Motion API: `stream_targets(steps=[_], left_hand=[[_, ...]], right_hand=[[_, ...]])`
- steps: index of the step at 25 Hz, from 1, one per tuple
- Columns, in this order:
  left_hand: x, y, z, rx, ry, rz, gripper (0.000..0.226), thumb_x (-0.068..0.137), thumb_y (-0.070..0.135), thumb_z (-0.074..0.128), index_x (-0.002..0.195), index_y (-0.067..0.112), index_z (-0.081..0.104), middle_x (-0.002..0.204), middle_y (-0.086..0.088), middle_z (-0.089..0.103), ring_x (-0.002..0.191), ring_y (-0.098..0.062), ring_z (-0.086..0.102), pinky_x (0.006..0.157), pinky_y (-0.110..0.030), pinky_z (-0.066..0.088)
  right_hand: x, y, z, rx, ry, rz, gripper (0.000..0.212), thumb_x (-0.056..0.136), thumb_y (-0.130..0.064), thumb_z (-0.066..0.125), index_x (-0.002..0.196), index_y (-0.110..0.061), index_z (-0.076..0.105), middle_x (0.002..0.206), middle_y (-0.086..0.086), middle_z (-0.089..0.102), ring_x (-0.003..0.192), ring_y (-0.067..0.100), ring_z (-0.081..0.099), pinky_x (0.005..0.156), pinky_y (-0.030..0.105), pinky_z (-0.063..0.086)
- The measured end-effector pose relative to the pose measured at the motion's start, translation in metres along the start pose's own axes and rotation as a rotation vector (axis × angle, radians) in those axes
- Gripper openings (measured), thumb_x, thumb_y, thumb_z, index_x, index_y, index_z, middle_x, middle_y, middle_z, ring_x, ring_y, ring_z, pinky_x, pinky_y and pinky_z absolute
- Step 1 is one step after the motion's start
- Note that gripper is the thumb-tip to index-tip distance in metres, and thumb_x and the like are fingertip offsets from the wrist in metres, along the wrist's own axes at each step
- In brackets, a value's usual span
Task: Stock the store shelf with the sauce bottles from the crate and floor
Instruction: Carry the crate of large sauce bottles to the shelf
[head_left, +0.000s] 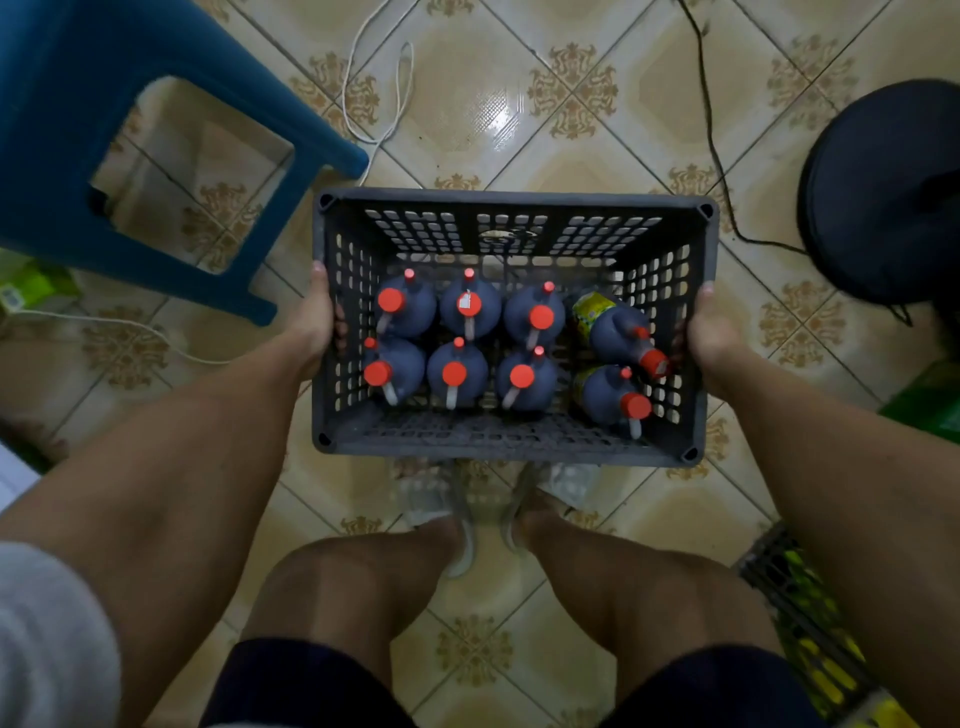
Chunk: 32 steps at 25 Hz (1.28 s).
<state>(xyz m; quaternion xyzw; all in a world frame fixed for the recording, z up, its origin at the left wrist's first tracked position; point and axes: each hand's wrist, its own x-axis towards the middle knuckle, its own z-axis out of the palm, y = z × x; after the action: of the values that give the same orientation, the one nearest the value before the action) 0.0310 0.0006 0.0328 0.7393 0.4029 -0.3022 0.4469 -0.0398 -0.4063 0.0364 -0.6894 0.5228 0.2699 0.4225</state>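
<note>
While each hand's grip clasps its side rims, dark perforated crate (511, 447) with 8 red-capped, dark sauce bottles (457, 371).

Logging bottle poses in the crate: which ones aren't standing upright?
The two at the crate's right end: bottles and lean toward the right wall, yellow labels showing. The other six stand upright, caps facing up.

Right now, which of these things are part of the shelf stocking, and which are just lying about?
Part of the job:
- grey crate, gripped at its sides by the left hand and right hand
- eight red-capped sauce bottles inside it

Just lying about:
- blue stool
- white cable
- black cable
- round black object
</note>
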Motion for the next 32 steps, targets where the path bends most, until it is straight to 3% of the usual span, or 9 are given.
stream_targets(steps=[4,8,10,12,16,18,22,26,32], left_hand=[[-0.055,0.029,-0.028,0.017,0.046,0.018,0.067,0.093,0.071,0.024,0.062,0.015,0.045,0.057,-0.007,0.047,0.047,-0.022,0.042,0.052,-0.030,0.039],[-0.146,0.082,-0.079,0.074,0.116,0.078,0.071,0.089,0.074,0.027,0.060,0.013,0.049,0.055,-0.009,0.051,0.045,-0.025,0.045,0.057,-0.032,0.042],[-0.205,0.116,-0.113,0.093,0.127,0.105,0.075,0.085,0.078,0.025,0.063,0.012,0.053,0.060,-0.013,0.056,0.050,-0.028,0.052,0.061,-0.033,0.047],[-0.255,0.147,-0.143,0.094,0.145,0.137,0.078,0.082,0.080,0.025,0.067,0.010,0.056,0.068,-0.018,0.061,0.060,-0.032,0.060,0.069,-0.037,0.052],[-0.352,0.213,-0.185,0.025,0.126,0.261,0.070,0.092,0.068,0.029,0.061,0.008,0.049,0.057,-0.012,0.049,0.045,-0.026,0.044,0.050,-0.031,0.041],[-0.391,0.243,-0.200,0.009,0.102,0.296,0.069,0.093,0.067,0.027,0.062,0.009,0.046,0.055,-0.011,0.045,0.043,-0.024,0.040,0.047,-0.028,0.036],[-0.451,0.293,-0.216,-0.004,0.036,0.346,0.069,0.093,0.070,0.021,0.060,0.012,0.039,0.050,-0.008,0.037,0.042,-0.021,0.032,0.046,-0.025,0.029],[-0.474,0.344,-0.217,-0.006,0.016,0.417,0.069,0.091,0.073,0.014,0.059,0.015,0.034,0.049,-0.004,0.032,0.042,-0.018,0.026,0.046,-0.025,0.023],[-0.445,0.429,-0.198,0.025,0.010,0.395,0.069,0.088,0.077,0.016,0.060,0.017,0.035,0.045,-0.002,0.033,0.042,-0.017,0.027,0.044,-0.025,0.024]], right_hand=[[-0.059,-0.013,-0.036,0.041,0.027,-0.016,0.071,0.092,-0.071,0.015,0.077,-0.015,0.055,0.078,0.007,0.056,0.073,0.024,0.053,0.074,0.038,0.045],[-0.171,-0.045,-0.100,0.118,0.017,-0.047,0.070,0.094,-0.068,0.025,0.077,-0.010,0.061,0.073,0.013,0.060,0.064,0.026,0.057,0.064,0.036,0.050],[-0.240,-0.068,-0.142,0.156,0.044,-0.116,0.062,0.099,-0.059,0.031,0.072,-0.009,0.057,0.067,0.011,0.056,0.055,0.023,0.052,0.054,0.031,0.046],[-0.297,-0.088,-0.180,0.177,0.101,-0.186,0.060,0.100,-0.054,0.036,0.067,-0.008,0.055,0.063,0.009,0.055,0.054,0.024,0.052,0.054,0.031,0.045],[-0.376,-0.139,-0.250,0.158,0.230,-0.299,0.063,0.092,-0.063,0.043,0.068,-0.008,0.064,0.063,0.008,0.063,0.062,0.026,0.060,0.076,0.037,0.052],[-0.405,-0.165,-0.281,0.140,0.224,-0.357,0.064,0.093,-0.063,0.040,0.073,-0.008,0.064,0.067,0.011,0.063,0.058,0.023,0.056,0.068,0.033,0.050],[-0.443,-0.215,-0.340,0.197,0.160,-0.481,0.060,0.098,-0.057,0.037,0.071,-0.007,0.058,0.066,0.013,0.057,0.052,0.022,0.049,0.052,0.028,0.040],[-0.452,-0.263,-0.383,0.248,0.155,-0.538,0.057,0.098,-0.054,0.038,0.065,-0.010,0.052,0.060,0.010,0.052,0.048,0.021,0.045,0.048,0.028,0.038],[-0.404,-0.334,-0.407,0.279,0.144,-0.492,0.051,0.094,-0.059,0.040,0.076,-0.014,0.055,0.060,0.005,0.054,0.048,0.019,0.047,0.049,0.028,0.039]])
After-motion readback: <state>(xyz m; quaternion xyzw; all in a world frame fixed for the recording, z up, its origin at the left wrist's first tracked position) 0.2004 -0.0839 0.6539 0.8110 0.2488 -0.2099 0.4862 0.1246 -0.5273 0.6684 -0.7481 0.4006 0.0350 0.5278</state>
